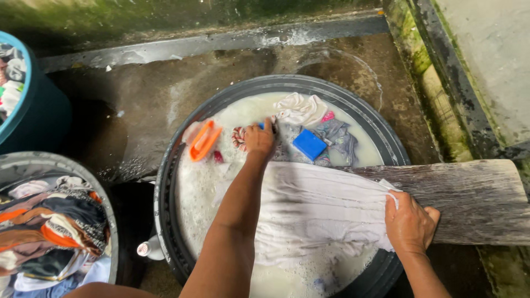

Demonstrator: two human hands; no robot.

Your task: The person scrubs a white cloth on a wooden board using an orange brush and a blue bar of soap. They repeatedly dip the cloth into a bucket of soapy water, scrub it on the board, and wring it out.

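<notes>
A big black basin holds soapy white water and soaking clothes. A wooden washboard lies across its right rim, with a wet white cloth spread over it. My right hand pins the cloth's right edge against the board. My left hand reaches over the suds to the far side and closes on a small blue thing among the floating clothes, mostly hidden by the fingers. Next to it floats a blue soap bar.
An orange scrub brush floats at the basin's left. A grey tub of mixed coloured clothes stands lower left, a teal bucket upper left. A small white bottle lies between tub and basin. Wet concrete floor and mossy walls surround.
</notes>
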